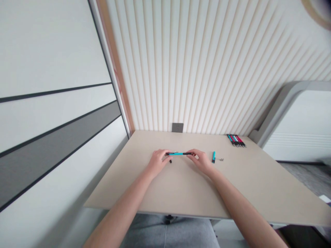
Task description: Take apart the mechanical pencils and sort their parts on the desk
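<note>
A turquoise ballpoint pen [178, 154] with black ends is held level above the middle of the table. My left hand [158, 161] is closed on its left end, by the clip. My right hand [200, 159] pinches the black grip at the other end. Just below the left fingers a small black piece [170, 161] shows, partly hidden by the hand. To the right of my right hand lies a turquoise pen barrel [213, 157] with a black end. Beside it are small metallic parts [221, 159], too small to make out.
Several pens [236, 140] in different colours lie side by side at the back right of the beige table [181, 193]. A dark wall socket [177, 127] sits behind the table. A white cabinet [59, 137] borders the left, and a grey and white headboard [297, 117] the right.
</note>
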Motion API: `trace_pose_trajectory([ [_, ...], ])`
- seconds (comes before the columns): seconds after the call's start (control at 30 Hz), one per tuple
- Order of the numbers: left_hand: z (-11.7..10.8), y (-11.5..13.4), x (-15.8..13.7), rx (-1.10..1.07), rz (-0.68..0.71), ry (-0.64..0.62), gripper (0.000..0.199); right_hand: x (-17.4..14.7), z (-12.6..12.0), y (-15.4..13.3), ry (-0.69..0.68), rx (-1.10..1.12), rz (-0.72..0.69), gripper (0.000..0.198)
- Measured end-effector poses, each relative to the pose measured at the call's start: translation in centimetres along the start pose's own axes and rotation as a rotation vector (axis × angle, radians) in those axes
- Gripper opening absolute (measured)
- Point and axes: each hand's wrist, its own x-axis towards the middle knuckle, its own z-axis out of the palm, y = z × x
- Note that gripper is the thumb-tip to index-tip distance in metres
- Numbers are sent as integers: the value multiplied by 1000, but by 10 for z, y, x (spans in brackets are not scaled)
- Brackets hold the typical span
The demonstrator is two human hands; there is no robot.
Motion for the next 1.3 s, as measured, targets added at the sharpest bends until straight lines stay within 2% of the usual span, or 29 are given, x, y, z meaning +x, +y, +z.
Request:
trace_pose_trajectory([
  [0.1, -1, -1, 1, 36, 0, -17, 15, -1, -3, 0, -26, -27, -6, 30],
  [0.2, -2, -1, 2, 49, 24, -15, 11, -3, -3, 2, -115, -36, 47, 47],
  [0.27, -3, 1, 2, 53, 36, -9, 9, -3, -2, 5, -134, -26, 74, 52],
  [0.37, -4, 2, 1, 61, 31, -6, 9, -3, -2, 7, -99, 22, 19, 32],
  [0.53, -3, -1, 1, 72, 37, -1, 9, -2, -3, 5, -76, 43, 0, 28],
  [0.57, -3, -2, 0, 73, 43, -2, 9, -2, -3, 4, -93, 30, 14, 31],
  [0.67, -2, -3, 0, 66, 76, -13, 9, -4, -1, 4, -173, 11, 119, 54],
  [0.73, -2, -4, 0, 60, 91, -8, 9, -5, 0, 5, -184, 25, 170, 60],
  [0.87, -3, -3, 1, 65, 77, 22, 7, -3, -2, 4, -89, 81, 41, 34],
  [1.0, -4, -3, 1, 78, 86, 25, 6, -3, -6, 0, -106, 75, 24, 27],
  [1.13, -4, -1, 1, 79, 92, 28, 7, -3, -6, 0, -171, 51, 68, 34],
  [1.3, -4, 0, 1, -27, 32, 96, 9, -2, -2, 1, -90, 54, 58, 25],
])
